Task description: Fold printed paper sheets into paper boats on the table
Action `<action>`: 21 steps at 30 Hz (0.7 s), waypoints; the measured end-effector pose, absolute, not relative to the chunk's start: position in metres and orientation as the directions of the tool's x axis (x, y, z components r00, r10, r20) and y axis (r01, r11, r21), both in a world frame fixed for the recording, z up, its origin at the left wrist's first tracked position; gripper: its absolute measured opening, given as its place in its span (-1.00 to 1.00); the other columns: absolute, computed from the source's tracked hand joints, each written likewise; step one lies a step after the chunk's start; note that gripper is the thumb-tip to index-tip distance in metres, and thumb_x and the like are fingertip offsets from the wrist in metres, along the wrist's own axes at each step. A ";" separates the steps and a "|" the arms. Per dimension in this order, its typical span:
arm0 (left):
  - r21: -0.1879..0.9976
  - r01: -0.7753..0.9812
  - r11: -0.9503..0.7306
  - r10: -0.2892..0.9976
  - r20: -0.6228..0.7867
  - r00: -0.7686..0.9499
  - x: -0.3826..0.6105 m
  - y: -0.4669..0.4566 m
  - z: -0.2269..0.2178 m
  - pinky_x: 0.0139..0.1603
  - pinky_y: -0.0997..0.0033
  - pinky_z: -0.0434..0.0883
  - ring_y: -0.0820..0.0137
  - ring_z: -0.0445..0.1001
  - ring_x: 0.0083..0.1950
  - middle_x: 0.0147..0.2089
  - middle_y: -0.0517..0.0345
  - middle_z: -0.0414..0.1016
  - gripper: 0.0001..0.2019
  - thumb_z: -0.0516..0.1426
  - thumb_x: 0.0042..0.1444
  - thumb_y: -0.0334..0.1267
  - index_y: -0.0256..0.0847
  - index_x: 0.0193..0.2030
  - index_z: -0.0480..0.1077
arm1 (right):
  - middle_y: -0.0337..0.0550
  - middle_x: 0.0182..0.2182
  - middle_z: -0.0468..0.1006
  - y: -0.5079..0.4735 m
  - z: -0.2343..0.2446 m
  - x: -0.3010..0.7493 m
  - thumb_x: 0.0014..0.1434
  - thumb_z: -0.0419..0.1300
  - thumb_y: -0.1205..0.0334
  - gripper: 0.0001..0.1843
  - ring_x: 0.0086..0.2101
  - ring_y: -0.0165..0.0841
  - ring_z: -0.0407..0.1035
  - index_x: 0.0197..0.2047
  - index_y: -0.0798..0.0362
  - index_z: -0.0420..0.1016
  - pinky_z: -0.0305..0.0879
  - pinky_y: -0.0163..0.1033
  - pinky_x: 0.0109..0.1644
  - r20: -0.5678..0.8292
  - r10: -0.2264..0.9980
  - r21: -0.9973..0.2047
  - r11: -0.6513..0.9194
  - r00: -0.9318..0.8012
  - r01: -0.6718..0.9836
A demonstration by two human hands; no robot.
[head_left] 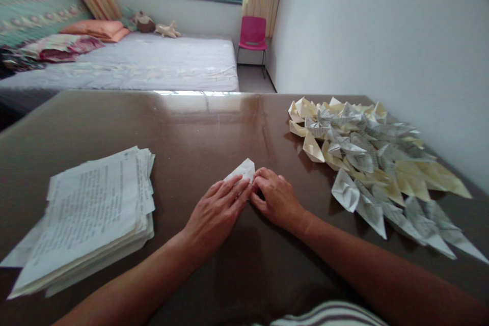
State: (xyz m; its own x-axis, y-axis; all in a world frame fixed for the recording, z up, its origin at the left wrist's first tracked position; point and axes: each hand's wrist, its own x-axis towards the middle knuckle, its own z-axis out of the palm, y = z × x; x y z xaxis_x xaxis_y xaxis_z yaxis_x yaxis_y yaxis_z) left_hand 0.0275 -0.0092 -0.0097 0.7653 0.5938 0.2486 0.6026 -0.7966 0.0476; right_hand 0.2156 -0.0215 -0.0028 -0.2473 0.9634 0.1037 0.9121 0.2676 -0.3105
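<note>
A small folded piece of white printed paper (244, 168) lies on the brown table (191, 127) in front of me. My left hand (216, 211) lies over its near left part with the fingers stretched flat, pressing it down. My right hand (277, 198) rests beside it with the fingers curled, pressing on the paper's near right edge. Most of the paper is hidden under both hands; only its far tip shows.
A thick stack of printed sheets (91, 214) sits at the left. A heap of several folded paper shapes (374, 163) covers the table's right side by the white wall. Beyond the table are a bed (145, 61) and a pink chair (252, 34).
</note>
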 end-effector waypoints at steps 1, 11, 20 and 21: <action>0.063 0.593 -0.803 0.590 0.231 0.774 0.028 -0.013 -0.012 0.29 0.19 0.20 0.24 0.15 0.35 0.32 -0.03 0.24 -0.56 -0.02 0.29 -0.24 -0.23 0.29 0.16 | -0.17 -0.19 0.44 -0.021 -0.003 0.215 0.21 0.13 0.20 -0.88 -0.16 -0.34 0.31 -0.35 0.04 0.37 0.17 -0.23 -0.17 0.104 0.964 -0.306 0.266 -0.245 0.914; 0.094 0.553 -0.828 0.560 0.105 0.822 0.019 -0.018 -0.021 0.37 0.19 0.03 0.23 -0.16 0.46 0.45 -0.07 -0.12 -0.36 -0.07 0.28 -0.02 -0.27 0.41 -0.11 | -0.05 -0.01 0.44 -0.031 0.000 0.235 0.27 -0.02 0.37 -0.68 -0.02 -0.30 0.29 0.07 0.05 0.35 0.27 -0.15 0.04 0.125 0.905 -0.430 0.418 -0.406 0.800; 0.141 0.538 -0.831 0.555 0.135 0.821 0.022 -0.018 -0.017 0.34 0.09 0.09 0.17 -0.08 0.44 0.43 -0.04 -0.03 -0.48 -0.07 0.29 0.00 0.01 0.36 0.02 | 0.10 0.17 0.32 -0.015 0.011 0.242 0.16 -0.06 0.52 -0.45 0.14 -0.26 0.16 0.23 0.23 0.24 0.13 -0.07 0.25 0.137 0.871 -0.311 0.490 -0.472 0.815; 0.140 0.540 -0.830 0.556 0.140 0.819 0.023 -0.018 -0.017 0.33 0.09 0.09 0.16 -0.05 0.43 0.42 -0.04 0.01 -0.48 -0.08 0.29 0.02 0.01 0.35 0.04 | 0.10 0.17 0.32 -0.007 0.011 0.241 0.18 -0.06 0.51 -0.47 0.14 -0.26 0.16 0.23 0.23 0.24 0.13 -0.07 0.25 0.139 0.878 -0.289 0.478 -0.458 0.829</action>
